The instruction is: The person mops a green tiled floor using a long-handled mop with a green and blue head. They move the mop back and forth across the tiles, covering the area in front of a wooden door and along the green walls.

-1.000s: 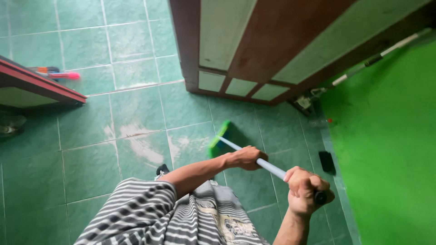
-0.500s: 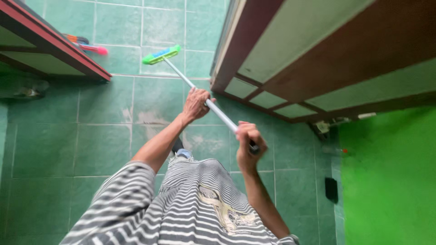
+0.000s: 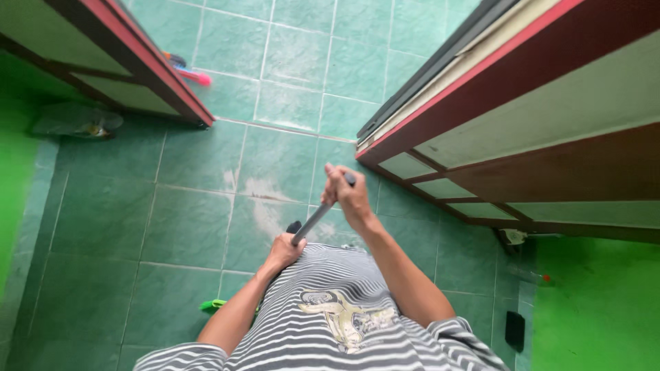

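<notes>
Both my hands grip a long broom with a grey and black handle (image 3: 315, 220). My right hand (image 3: 348, 196) is closed around the handle's top end, in front of my chest. My left hand (image 3: 284, 250) holds the shaft lower down, close to my striped shirt. The handle slopes down and to the left, passing behind my left forearm. Only a bit of the green broom head (image 3: 214, 304) shows, low on the green tiled floor (image 3: 199, 227) beside my left arm. A pale dusty smear (image 3: 265, 206) marks the tiles ahead of my hands.
A brown door with cream panels (image 3: 550, 130) stands open on the right, another (image 3: 103, 62) at top left. A pink-handled brush (image 3: 190, 75) lies by the left door. A crumpled plastic bag (image 3: 75, 121) sits at the left wall. A black object (image 3: 514, 330) lies near the green right wall (image 3: 605, 309).
The broom head, stretched out far ahead on the tiles before, has come back close to my body on the left. My hands have drawn in toward my chest, and the view has turned.
</notes>
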